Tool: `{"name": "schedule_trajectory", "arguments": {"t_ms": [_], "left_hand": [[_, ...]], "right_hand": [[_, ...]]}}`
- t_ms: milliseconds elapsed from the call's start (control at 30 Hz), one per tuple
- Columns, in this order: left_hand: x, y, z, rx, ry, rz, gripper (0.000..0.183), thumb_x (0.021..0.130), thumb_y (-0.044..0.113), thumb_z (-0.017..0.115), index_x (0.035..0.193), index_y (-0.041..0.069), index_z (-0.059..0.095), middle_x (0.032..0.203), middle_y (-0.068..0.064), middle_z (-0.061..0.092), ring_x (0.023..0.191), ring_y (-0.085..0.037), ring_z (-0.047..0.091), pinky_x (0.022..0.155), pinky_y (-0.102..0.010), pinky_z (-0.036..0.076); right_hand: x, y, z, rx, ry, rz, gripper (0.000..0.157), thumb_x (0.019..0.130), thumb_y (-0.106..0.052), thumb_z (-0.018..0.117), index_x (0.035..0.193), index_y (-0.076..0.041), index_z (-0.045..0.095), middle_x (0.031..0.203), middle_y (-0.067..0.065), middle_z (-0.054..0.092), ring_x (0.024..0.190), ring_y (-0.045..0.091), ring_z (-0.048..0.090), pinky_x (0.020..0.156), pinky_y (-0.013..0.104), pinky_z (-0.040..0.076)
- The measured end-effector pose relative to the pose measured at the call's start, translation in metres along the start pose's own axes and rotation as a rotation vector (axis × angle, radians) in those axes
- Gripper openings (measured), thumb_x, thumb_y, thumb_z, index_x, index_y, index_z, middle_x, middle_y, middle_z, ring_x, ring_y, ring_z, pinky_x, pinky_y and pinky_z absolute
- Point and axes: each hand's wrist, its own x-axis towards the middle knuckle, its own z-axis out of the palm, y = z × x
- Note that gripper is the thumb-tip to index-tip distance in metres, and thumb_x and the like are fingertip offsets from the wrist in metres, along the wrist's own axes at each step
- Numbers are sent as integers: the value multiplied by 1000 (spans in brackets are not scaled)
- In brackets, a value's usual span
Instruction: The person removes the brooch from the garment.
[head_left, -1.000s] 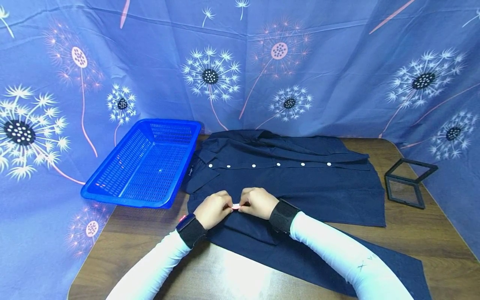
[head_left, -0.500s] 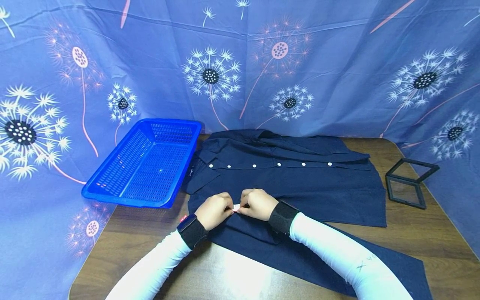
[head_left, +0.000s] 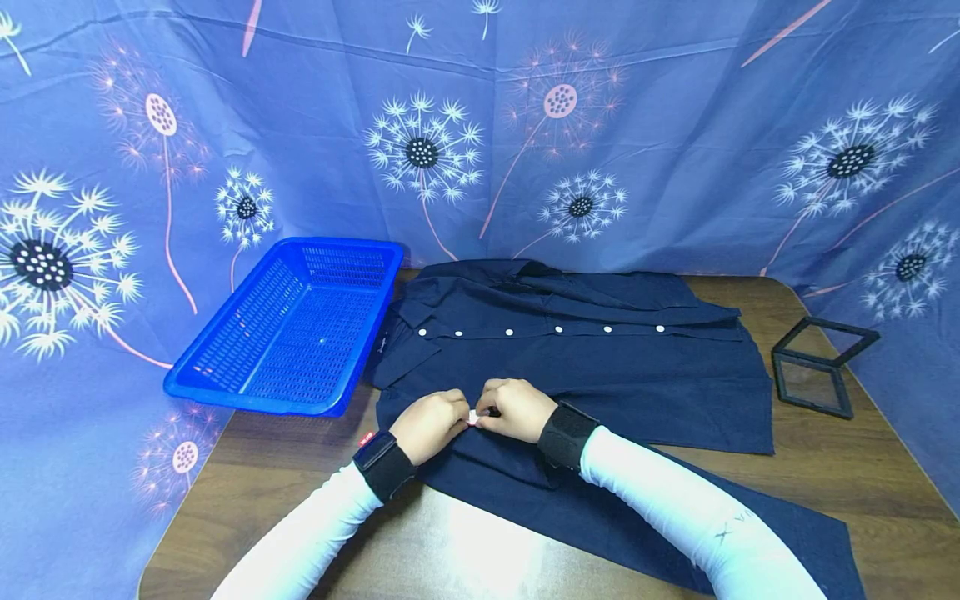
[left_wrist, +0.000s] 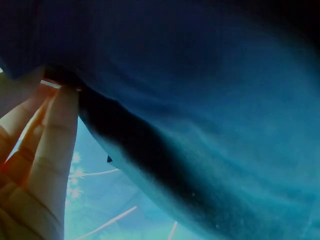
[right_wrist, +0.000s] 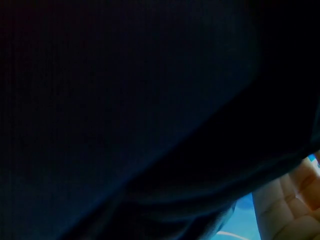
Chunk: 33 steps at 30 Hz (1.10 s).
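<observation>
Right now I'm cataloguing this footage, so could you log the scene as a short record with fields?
Left hand: pinches small white-and-pink piece
Right hand: pinches the same piece
Garment: navy button-up shirt, spread on wooden table
Buttons: white, six showing in a row
Basket: blue perforated plastic, left of shirt
Frame: black, two-panelled, right of shirt

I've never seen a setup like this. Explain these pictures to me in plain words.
There is no machine, only a person's left hand and right hand. The head picture comes from a head-worn camera looking forward and down; the other two come from cameras on the wrists and show mostly close-up cloth. On the table are a shirt, a black frame and, at the person's left, a basket. Both hands pinch a small white piece at the shirt; I cannot tell what it is.
</observation>
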Motion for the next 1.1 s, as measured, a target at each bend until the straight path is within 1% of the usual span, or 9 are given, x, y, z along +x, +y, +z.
{"name": "schedule_trajectory", "arguments": {"t_ms": [200,400,533,633,900,1100], "left_hand": [[1,0,2,45,4,27,8,78,15,70,74,15,63,76,5,55,71,-8,57,66,-25,47],[1,1,2,83,2,29,8,78,16,70,74,15,63,75,5,55,69,-8,56,65,-25,47],[1,2,1,97,10,38,8,78,16,70,74,16,64,73,5,54,68,-10,56,62,-26,47],[0,2,2,110,25,46,7,77,16,70,72,17,64,72,5,54,67,-11,56,61,-26,47],[-1,4,6,165,36,56,13,79,16,66,67,17,63,70,6,51,61,-9,52,53,-24,44],[-1,5,6,185,48,52,14,79,15,66,66,17,62,69,7,51,60,-10,51,52,-25,44]], "right_hand": [[0,0,0,9,-16,-14,7,80,-25,70,82,-19,71,75,-6,58,62,2,46,55,17,37],[-2,2,-1,9,-53,-66,12,79,-21,70,91,-17,72,81,-4,58,64,3,47,57,17,39],[-2,2,1,-28,-53,-111,15,78,-19,71,93,-17,72,83,-3,58,66,4,49,60,20,42],[-2,2,2,-49,-48,-129,16,77,-18,71,93,-17,72,82,-3,58,66,5,50,60,22,42],[0,1,4,-127,-56,-150,18,74,-16,71,92,-19,72,78,-6,55,64,6,47,60,24,42],[-1,0,6,-186,-59,-147,17,74,-17,71,90,-21,72,76,-7,53,65,8,49,61,27,43]]}}
